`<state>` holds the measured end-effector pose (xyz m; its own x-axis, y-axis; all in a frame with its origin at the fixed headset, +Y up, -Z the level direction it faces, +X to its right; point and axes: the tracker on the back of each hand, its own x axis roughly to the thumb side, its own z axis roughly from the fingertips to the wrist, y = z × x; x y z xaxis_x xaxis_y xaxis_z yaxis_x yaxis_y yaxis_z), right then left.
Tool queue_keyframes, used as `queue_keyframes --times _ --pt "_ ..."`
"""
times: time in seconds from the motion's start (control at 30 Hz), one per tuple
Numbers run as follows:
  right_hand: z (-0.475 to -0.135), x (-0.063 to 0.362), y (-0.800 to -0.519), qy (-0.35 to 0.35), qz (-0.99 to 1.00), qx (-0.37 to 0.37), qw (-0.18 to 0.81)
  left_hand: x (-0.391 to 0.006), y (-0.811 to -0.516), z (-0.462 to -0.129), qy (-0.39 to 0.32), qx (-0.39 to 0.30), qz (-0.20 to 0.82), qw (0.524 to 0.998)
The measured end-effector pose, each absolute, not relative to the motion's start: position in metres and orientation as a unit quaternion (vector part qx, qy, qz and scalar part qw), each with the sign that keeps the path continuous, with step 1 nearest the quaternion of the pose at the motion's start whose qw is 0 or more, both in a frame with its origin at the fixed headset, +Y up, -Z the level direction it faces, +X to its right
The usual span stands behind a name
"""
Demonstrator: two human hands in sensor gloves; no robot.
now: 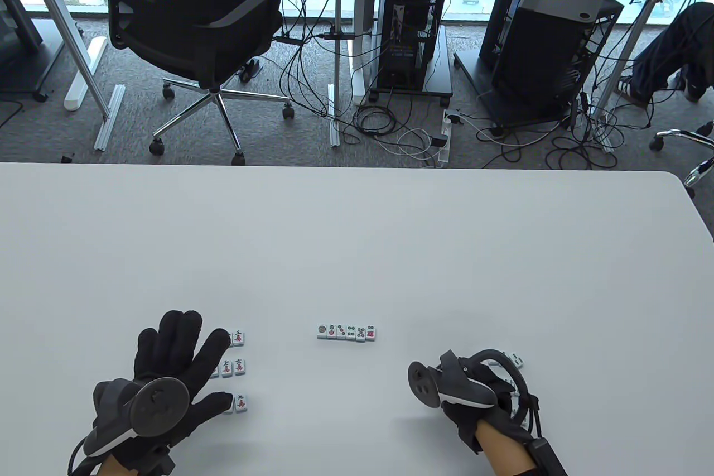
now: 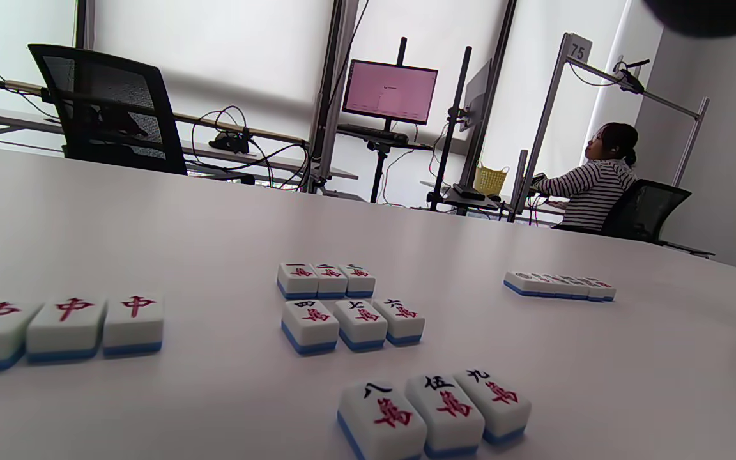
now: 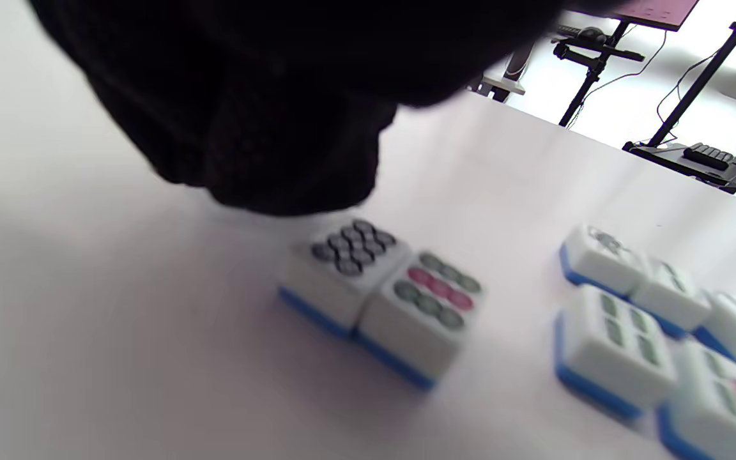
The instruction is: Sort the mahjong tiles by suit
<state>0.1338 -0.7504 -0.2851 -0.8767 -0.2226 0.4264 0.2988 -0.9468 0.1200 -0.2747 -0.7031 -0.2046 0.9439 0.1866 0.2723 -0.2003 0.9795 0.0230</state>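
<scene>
Over the table, seen from above, the left hand [image 1: 167, 370] lies flat with fingers spread wide at about 7 o'clock on the white table [image 1: 357, 241], its fingertips covering part of the character tiles [image 1: 239, 367]; it holds nothing. At 6 o'clock sits the dot row [image 1: 346, 332], five tiles side by side. The right hand [image 1: 485, 403] is at 5 o'clock under its tracker, so I cannot tell how its fingers lie from this view.

From the left wrist, the character tiles [image 2: 358, 322] count nine: three rows of three. At 9 o'clock stand three red dragon tiles [image 2: 64, 326] in a line, and the dot row [image 2: 559, 286] lies at 3 o'clock, well apart.

From the right wrist, dark fingers [image 3: 266, 140] hang just beside, perhaps touching, two dot tiles [image 3: 381, 297] set edge to edge; the picture is blurred and contact is unclear. Bamboo tiles [image 3: 655, 326] lie at 3 o'clock, at least five, some cut off by the edge.

My judgement: the pair likely belongs with the dot row. Slide both together, pushing squarely from behind so neither tile twists away, and keep clear of the bamboo group.
</scene>
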Motion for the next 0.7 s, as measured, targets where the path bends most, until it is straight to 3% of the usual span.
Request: queue_keyframes --times 0.23,0.43,0.7 --pt "-0.324 0.092 -0.739 -0.02 -0.973 -0.21 0.094 -0.275 -0.703 -0.205 -0.136 0.026 0.1 0.985" --pt "-0.347 0.059 -0.754 -0.049 -0.97 -0.213 0.108 -0.275 -0.703 -0.204 -0.142 0.029 0.1 0.984" --pt "-0.352 0.05 -0.766 -0.056 -0.968 -0.217 0.117 -0.272 -0.703 -0.203 -0.15 0.031 0.1 0.983"
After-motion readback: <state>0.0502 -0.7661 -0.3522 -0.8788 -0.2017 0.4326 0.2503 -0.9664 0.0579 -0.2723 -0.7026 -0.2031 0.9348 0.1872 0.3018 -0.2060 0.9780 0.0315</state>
